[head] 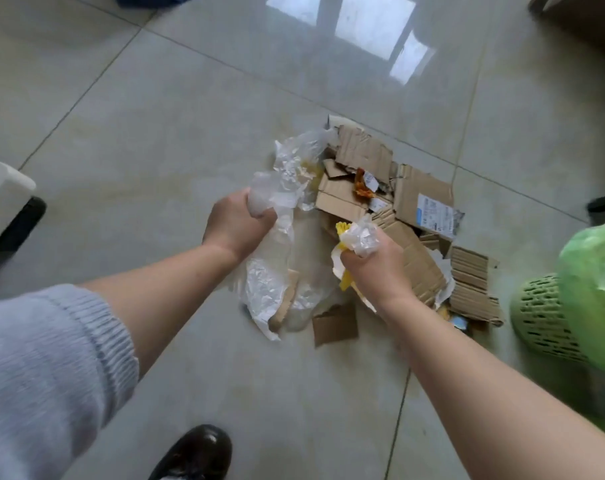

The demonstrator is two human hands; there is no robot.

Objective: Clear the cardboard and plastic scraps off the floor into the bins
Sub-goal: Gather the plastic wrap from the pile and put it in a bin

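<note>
Plastic is all we are lifting so far: our left hand (237, 225) is gripping a clear film sheet (277, 216), our right hand (373, 268) is clutching crumpled wrap (361, 237); the cardboard scraps (412, 244) are lying on the floor (155, 133) beside the green bin (543, 313)

The person wears a pale grey-blue knitted sweater; its left sleeve (48, 368) is soft and slightly fuzzy, with a ribbed cuff pushed up toward the elbow — the forearm below it is bare. The right forearm (484, 382) is bare all the way to the frame's edge, with no sleeve visible on it. At the bottom edge sits one shoe (199, 452) — dark brown, glossy, round-toed.
</note>
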